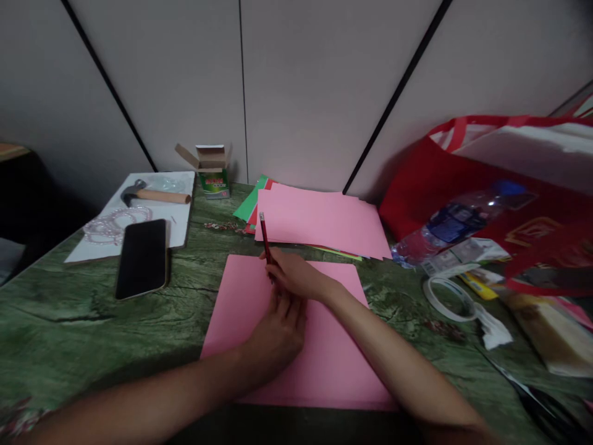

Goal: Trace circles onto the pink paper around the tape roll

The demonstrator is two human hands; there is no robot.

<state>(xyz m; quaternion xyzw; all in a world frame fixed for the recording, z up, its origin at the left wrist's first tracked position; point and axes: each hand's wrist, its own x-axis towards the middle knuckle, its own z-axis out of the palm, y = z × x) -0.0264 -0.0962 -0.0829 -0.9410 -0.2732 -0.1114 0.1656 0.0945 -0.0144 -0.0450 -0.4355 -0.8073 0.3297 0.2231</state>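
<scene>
A pink sheet of paper [333, 364] lies on the table right in front of me. My right hand [294, 272] is closed around a dark red pencil [264, 232], which leans up and slightly left with its metal-capped end on top. Where the pencil's tip meets the sheet is hidden by my fingers. Just below it, my left hand [278, 334] rests on the sheet, fingers stretched forward, the fingertips tucked out of sight beside my right hand. Nothing shows in the left hand.
Behind lies a stack of pink paper [319, 213]. Leftward are a phone [142, 258], a hammer [157, 195] on a white board and an opened green box [214, 179]. Rightward are a bottle [456, 222], a tape roll [430, 296], scissors [542, 402] and a red bag [417, 191].
</scene>
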